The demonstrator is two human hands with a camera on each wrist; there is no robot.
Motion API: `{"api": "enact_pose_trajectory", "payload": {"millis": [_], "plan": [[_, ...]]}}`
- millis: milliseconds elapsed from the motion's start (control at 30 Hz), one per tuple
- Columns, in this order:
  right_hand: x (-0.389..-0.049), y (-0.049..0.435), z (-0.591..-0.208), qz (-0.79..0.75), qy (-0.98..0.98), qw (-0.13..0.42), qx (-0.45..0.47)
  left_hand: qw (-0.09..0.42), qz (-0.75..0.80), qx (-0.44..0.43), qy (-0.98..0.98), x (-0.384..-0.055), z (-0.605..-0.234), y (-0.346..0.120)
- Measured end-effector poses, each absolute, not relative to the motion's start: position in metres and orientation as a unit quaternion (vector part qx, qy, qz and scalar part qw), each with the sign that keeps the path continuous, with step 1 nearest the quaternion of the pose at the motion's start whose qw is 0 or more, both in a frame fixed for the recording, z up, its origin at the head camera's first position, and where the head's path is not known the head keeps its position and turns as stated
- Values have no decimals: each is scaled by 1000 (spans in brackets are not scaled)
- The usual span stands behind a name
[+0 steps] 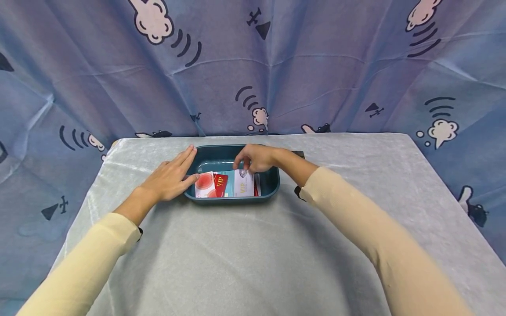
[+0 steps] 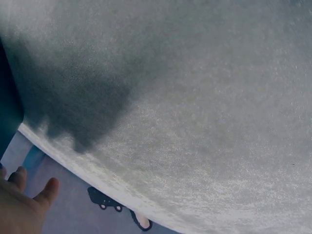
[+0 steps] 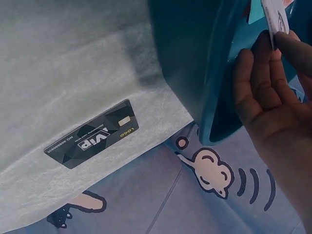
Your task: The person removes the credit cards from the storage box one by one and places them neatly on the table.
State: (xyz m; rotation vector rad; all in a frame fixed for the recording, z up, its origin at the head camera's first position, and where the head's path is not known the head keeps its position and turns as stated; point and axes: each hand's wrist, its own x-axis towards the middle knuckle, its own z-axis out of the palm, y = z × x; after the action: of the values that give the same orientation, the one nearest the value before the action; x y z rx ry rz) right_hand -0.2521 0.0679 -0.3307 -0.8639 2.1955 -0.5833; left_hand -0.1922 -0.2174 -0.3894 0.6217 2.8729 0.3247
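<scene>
A teal plastic bin (image 1: 233,200) holds several cards leaning in a row along its near wall. Among them are a white card with red circles (image 1: 204,181), a red VIP card (image 1: 220,185) and a light blue card (image 1: 229,182). My right hand (image 1: 258,159) reaches into the bin and pinches the top of a white VIP card (image 1: 243,185) between thumb and fingers. In the right wrist view that hand (image 3: 273,102) has the white card (image 3: 276,19) at its fingertips. Fingers extended, my left hand (image 1: 168,179) rests at the bin's left rim, thumb beside the red-circled card.
A black VIP card (image 3: 92,136) lies flat on the table behind the bin's right side, partly hidden by my right arm in the head view. Pale velvety cloth (image 1: 237,259) covers the table. A patterned blue curtain (image 1: 316,79) hangs behind its far edge.
</scene>
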Motion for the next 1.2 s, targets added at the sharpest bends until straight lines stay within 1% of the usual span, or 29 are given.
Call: {"api": "enact_pose_trajectory", "payload": {"millis": [300,533,667,867,1100,1200], "plan": [[-253,74,-328,-218,846,345,-342,87,108,211,968,-192,-391,-217],[-257,84,-321,-224,859,344,-307,83,110,214,967,-192,-390,-217],[-260,92,-313,-228,865,329,-304,81,110,216,967,-192,-391,-217],[-264,106,-299,-242,878,313,-270,74,115,217,966,-192,-393,-216],[-270,124,-290,-258,893,265,-256,79,112,215,967,-192,-392,-216],[-273,132,-289,-267,897,254,-243,85,111,214,967,-191,-391,-216]]}}
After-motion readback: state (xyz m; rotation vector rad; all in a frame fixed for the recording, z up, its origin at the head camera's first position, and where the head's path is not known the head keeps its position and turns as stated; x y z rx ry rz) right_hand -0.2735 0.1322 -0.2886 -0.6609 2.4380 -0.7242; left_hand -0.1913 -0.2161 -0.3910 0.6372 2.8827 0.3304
